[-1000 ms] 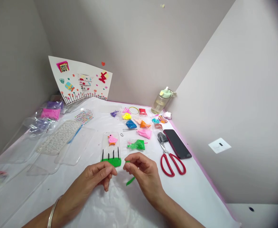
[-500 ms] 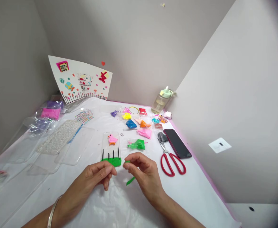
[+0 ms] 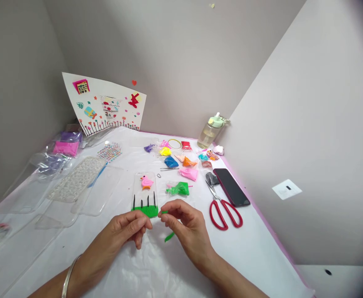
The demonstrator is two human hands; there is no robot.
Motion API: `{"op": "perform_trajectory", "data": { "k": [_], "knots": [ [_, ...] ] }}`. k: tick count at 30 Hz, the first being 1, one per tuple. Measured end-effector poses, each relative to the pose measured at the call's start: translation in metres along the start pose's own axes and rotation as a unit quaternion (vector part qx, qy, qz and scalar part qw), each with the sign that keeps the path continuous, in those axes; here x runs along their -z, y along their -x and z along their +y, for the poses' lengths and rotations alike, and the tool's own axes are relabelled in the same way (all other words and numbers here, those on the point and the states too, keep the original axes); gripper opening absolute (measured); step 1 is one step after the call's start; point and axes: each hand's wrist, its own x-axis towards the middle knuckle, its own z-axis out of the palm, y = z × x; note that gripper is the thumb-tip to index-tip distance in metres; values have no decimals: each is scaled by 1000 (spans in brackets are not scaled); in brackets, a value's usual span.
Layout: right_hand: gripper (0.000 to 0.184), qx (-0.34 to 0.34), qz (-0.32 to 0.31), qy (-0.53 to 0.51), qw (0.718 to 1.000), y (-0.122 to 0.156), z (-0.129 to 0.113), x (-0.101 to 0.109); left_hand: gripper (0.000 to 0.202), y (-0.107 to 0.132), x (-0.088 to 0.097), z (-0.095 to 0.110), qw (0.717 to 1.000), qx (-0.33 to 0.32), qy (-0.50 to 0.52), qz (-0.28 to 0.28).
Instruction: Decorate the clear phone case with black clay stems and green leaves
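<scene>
A clear phone case (image 3: 144, 192) lies on the white table, decorated with a pink clay bird, black stems and a green clay strip along its near edge. My right hand (image 3: 184, 229) hovers just in front of it, fingers pinched on a small green clay piece (image 3: 164, 212). A second green clay strip (image 3: 170, 236) lies on the table under that hand. My left hand (image 3: 127, 231) is curled beside it, fingertips pressed together near the case's green edge; what they hold is hidden. A metal bangle sits on my left wrist.
Red-handled scissors (image 3: 225, 213) and a dark phone (image 3: 231, 187) lie to the right. Several bags of coloured clay (image 3: 178, 189) sit behind the case, with a water bottle (image 3: 211, 131) at the back. Clear cases and bags (image 3: 76, 180) lie left; a decorated card (image 3: 103, 105) leans on the wall.
My right hand has shifted slightly left, bringing the green piece closer to my left fingertips. Little else differs.
</scene>
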Motion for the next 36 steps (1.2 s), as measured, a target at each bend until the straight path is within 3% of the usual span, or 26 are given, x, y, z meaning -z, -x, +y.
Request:
{"op": "perform_trajectory", "data": {
  "k": [5, 8, 12, 18, 21, 25, 29, 31, 36],
  "knots": [
    [7, -17, -6, 1, 1000, 1, 0, 0, 39, -1, 0, 0, 1000, -3, 2, -3],
    [22, -28, -20, -3, 999, 2, 1, 1, 40, -1, 1, -1, 1000, -4, 1, -5],
    [5, -10, -1, -8, 1000, 1, 1, 0, 39, -1, 1, -1, 1000, -2, 7, -3],
    [4, -23, -15, -1, 1000, 0, 0, 1, 38, 0, 0, 1, 1000, 0, 13, -3],
    [17, -27, -27, 18, 999, 1, 1, 1, 38, 1, 0, 1, 1000, -3, 4, -4],
    [4, -10, -12, 13, 1000, 2, 3, 0, 38, 0, 0, 1, 1000, -8, 4, -4],
    [3, -7, -31, 28, 999, 2, 5, -1, 35, -2, 1, 0, 1000, -14, 1, -3],
    [5, 17, -38, 52, 998, 3, 6, -1, 32, -2, 1, -1, 1000, -12, 3, -4],
    [16, 148, -44, 162, 975, 8, 12, -2, 26, -2, 0, 0, 999, -18, 25, -16]
  ]
}}
